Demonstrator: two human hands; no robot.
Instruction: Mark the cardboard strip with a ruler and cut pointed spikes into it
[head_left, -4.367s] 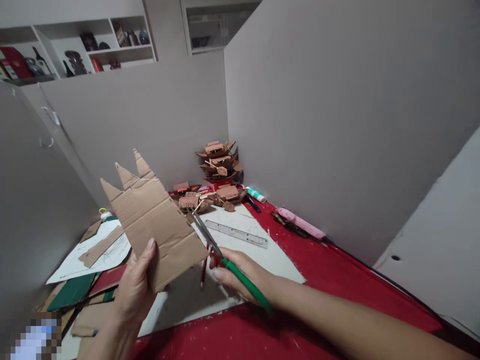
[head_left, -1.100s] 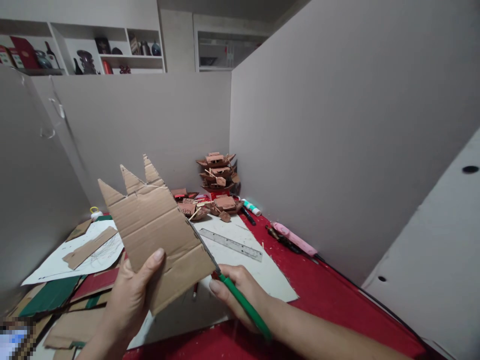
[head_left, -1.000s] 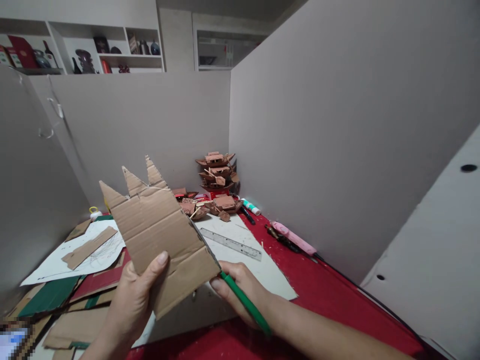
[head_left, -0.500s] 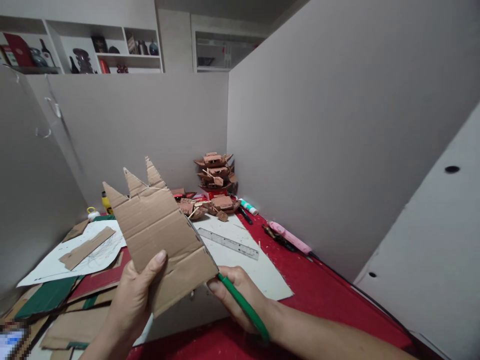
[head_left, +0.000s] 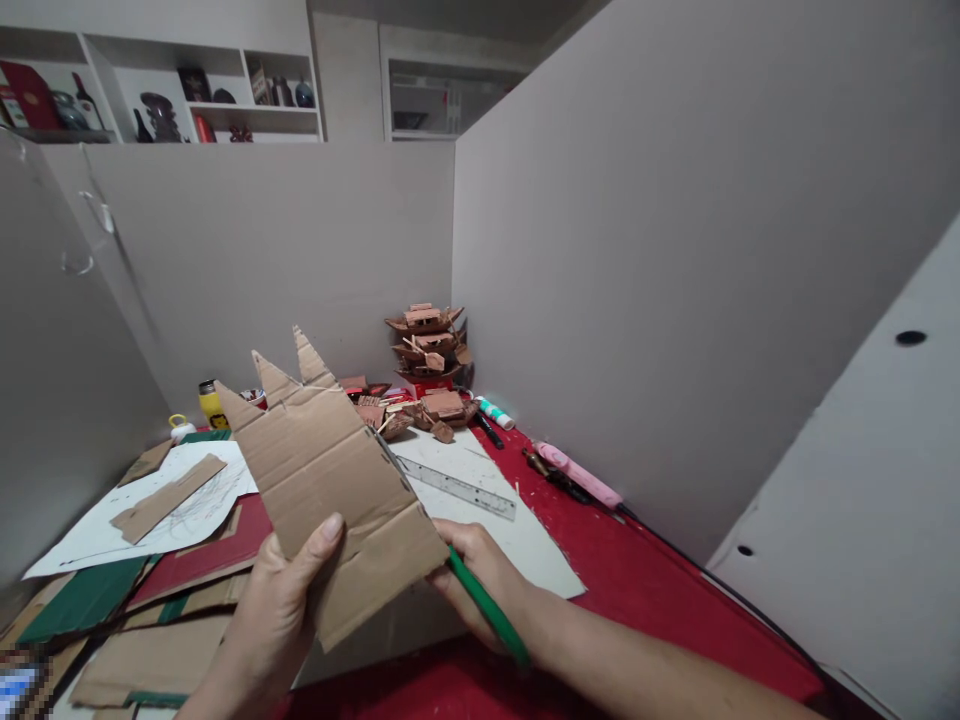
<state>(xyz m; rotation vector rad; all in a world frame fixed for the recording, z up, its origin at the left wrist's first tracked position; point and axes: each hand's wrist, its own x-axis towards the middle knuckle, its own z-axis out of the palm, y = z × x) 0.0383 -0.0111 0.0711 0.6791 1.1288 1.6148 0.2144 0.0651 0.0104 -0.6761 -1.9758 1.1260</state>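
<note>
A brown cardboard piece (head_left: 341, 490) with three pointed spikes along its top is held up in front of me, tilted to the left. My left hand (head_left: 289, 590) grips its lower left part, thumb across the front. At the lower right edge, my right hand (head_left: 480, 575) is closed round green-handled scissors (head_left: 487, 610). The blades are mostly hidden behind the cardboard. Beneath the piece, a white board (head_left: 525, 545) carries a clear ruler (head_left: 457, 487).
Small brown model boats (head_left: 426, 345) are stacked in the far corner. A pink tool (head_left: 577, 473) with a black cord lies by the right wall. At left are white paper (head_left: 67, 540), a cardboard strip (head_left: 172, 497), green and red boards, and a yellow bottle (head_left: 212, 405).
The cardboard has moved slightly down and right with my left hand. The scissors' green handle has shifted slightly, and its front part sits a little further right.
</note>
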